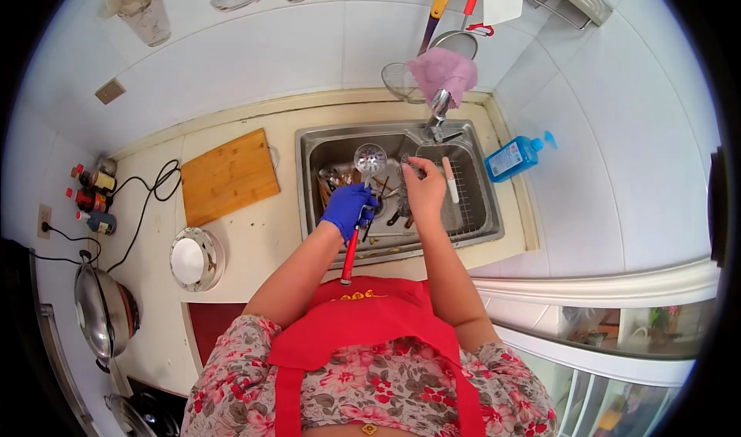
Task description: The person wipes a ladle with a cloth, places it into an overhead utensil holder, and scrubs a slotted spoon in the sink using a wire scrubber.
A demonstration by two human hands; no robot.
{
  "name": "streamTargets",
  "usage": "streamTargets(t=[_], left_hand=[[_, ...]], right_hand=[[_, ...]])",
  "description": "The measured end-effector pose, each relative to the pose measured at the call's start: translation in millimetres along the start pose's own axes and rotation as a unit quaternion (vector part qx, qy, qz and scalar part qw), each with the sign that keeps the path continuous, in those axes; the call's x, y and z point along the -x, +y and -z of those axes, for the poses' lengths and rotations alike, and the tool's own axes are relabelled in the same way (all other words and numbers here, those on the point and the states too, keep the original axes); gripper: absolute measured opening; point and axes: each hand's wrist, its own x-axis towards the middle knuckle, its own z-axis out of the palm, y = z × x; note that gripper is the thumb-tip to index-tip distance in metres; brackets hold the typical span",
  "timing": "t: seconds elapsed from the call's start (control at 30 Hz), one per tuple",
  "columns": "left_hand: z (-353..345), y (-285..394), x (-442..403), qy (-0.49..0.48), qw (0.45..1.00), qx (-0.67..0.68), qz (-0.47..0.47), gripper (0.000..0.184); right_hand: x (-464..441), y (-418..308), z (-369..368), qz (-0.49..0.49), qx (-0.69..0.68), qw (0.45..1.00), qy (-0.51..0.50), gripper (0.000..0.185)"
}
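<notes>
Over the left half of the steel sink, my left hand, in a blue glove, is wrapped round a slotted ladle. The ladle's round perforated bowl points up toward the faucet, and its red handle end sticks out below the hand. My bare right hand is above the middle of the sink, its fingers pinched on a dark wiry scrubber, partly hidden by the fingers. Chopsticks and other utensils lie in the sink below. A knife with a pale handle rests on the wire rack at the right.
A faucet with a pink cloth stands behind the sink. Right of it is a blue soap bottle. A cutting board, stacked bowls, sauce bottles and a lidded pan are at the left.
</notes>
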Motion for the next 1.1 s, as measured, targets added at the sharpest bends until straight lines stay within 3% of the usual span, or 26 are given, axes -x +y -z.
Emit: streamTargets(t=[0.03,0.07,0.13,0.37,0.47,0.53,0.6,0.67,0.7,0.83,0.93,1.0,1.07,1.1], left_hand=[[-1.2,-0.7,-0.9,-0.002,1.000,0.000,0.000,0.013],[-2.5,-1.6,-2.0,-0.003,1.000,-0.001,0.000,0.013],[-4.8,-3.2,-1.6,-0.004,1.000,-0.001,0.001,0.012],[-18.9,-1.4,11.6,-0.022,0.999,-0.044,-0.024,0.012],[-14.3,-3.0,8.6,-0.051,0.997,-0.035,-0.039,0.014],[-9.8,-3.1,0.7,-0.062,0.997,-0.014,-0.043,0.016],[-7.2,0.1,-11.4,0.004,0.999,-0.045,-0.006,0.021],[-5.5,-5.4,-18.1,0.005,0.999,-0.037,-0.026,0.025],[-2.8,-7.1,-21.5,0.010,0.997,-0.076,-0.029,0.026],[0.7,-1.7,-20.4,0.025,0.973,-0.227,-0.035,0.031],[27.6,-29.5,-52.1,-0.018,0.945,-0.307,-0.109,0.033],[25.1,-24.6,-46.4,-0.015,0.959,-0.275,-0.073,0.032],[23.2,-24.0,-46.4,-0.016,0.969,-0.244,-0.038,0.031],[23.1,-24.3,-46.2,-0.030,0.961,-0.270,-0.046,0.031]], right_hand=[[-2.7,3.0,-0.7,-0.115,-0.078,0.990,-0.019,0.020],[-4.5,13.0,-8.1,-0.114,-0.077,0.990,-0.017,0.020],[-4.7,23.7,-24.7,-0.224,-0.318,0.921,-0.016,0.033],[3.5,33.9,-54.1,-0.243,-0.272,0.926,-0.097,0.053],[1.3,35.4,-52.5,-0.293,-0.338,0.883,-0.141,0.050],[5.6,26.1,-49.7,-0.310,-0.327,0.879,-0.155,0.047],[11.2,26.2,-54.6,-0.326,-0.315,0.875,-0.170,0.044],[13.6,26.8,-61.8,-0.279,-0.302,0.899,-0.150,0.028],[16.1,30.5,-57.9,-0.311,-0.357,0.862,-0.182,0.026],[20.0,39.2,-45.6,-0.355,-0.412,0.809,-0.223,0.024],[16.6,38.5,-33.6,-0.396,-0.478,0.770,-0.146,0.020],[16.7,56.7,-38.3,-0.398,-0.546,0.734,-0.064,0.017],[17.9,51.2,-37.1,-0.407,-0.541,0.734,-0.055,0.017],[21.4,47.2,-42.9,-0.305,-0.425,0.851,-0.041,0.018]])
